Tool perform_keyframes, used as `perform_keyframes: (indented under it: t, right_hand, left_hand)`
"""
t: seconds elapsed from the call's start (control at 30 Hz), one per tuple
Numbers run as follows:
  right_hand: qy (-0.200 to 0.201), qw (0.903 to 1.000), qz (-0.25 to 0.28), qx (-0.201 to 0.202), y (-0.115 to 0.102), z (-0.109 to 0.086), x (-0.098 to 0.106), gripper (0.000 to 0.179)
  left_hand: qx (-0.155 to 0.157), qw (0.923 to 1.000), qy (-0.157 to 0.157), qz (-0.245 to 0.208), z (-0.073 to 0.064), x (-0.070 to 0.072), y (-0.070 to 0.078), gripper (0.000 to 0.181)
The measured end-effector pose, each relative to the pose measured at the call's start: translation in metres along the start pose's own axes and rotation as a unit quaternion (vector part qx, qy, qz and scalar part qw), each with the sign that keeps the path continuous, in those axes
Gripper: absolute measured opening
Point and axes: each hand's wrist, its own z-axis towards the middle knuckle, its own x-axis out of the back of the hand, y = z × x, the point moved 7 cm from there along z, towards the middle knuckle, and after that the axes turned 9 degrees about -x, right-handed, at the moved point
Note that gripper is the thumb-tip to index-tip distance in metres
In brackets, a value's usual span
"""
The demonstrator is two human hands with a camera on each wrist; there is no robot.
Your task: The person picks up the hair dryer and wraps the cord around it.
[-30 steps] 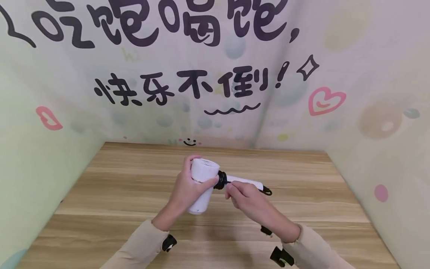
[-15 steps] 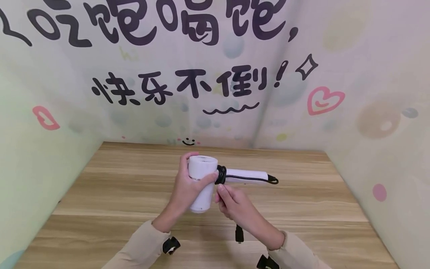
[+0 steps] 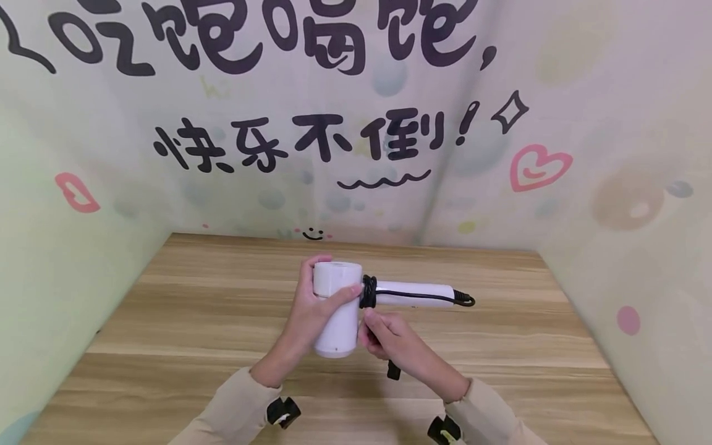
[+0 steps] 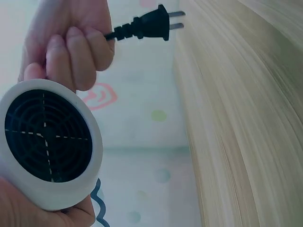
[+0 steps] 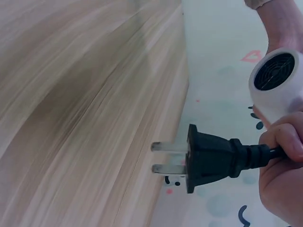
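Observation:
A white hair dryer [image 3: 336, 321] is held over the table, its handle [image 3: 417, 289] pointing right. My left hand [image 3: 314, 309] grips the barrel, thumb across the front. The black cord [image 3: 369, 292] is wound in several loops at the handle's base, and one strand runs along the handle to its end. Just below the loops, my right hand [image 3: 389, 337] pinches the cord with curled fingers. From that fist hangs the black two-pin plug [image 5: 213, 158], its metal prongs bare. The left wrist view shows the dryer's round dark grille [image 4: 49, 136] close up, with the plug beyond it.
A wood-grain table [image 3: 194, 346] lies under both hands. Behind it stands a pale wall [image 3: 278, 204] with dark lettering and pink hearts, and side walls close in left and right. Black bands [image 3: 283, 411] sit at both sleeves.
The right hand has come left and down from over the handle to below the cord loops. The dryer's handle has swung up to nearly level. The left hand keeps its grip.

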Motion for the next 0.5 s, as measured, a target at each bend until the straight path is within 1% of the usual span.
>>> perform_keyframes:
  t: [0.13,0.23,0.37,0.5]
  right_hand:
    - [-0.012,0.999,-0.043,0.01,0.008,0.002,0.001,0.048]
    - [-0.024,0.9979,-0.057,0.019,0.014,0.006,0.004,0.045]
    - [-0.04,0.9974,-0.054,0.025,0.017,0.01,0.007,0.043]
    - [-0.052,0.9978,-0.039,0.015,0.021,0.012,0.007,0.045]
  left_hand:
    - [0.013,0.9999,-0.007,-0.004,-0.001,-0.001,-0.002,0.064]
    - [0.025,0.9996,-0.013,-0.007,-0.001,-0.002,-0.005,0.063]
    - [0.041,0.9987,-0.015,-0.025,-0.002,-0.003,-0.01,0.06]
    - [0.05,0.9978,-0.02,-0.039,-0.002,-0.004,-0.014,0.056]
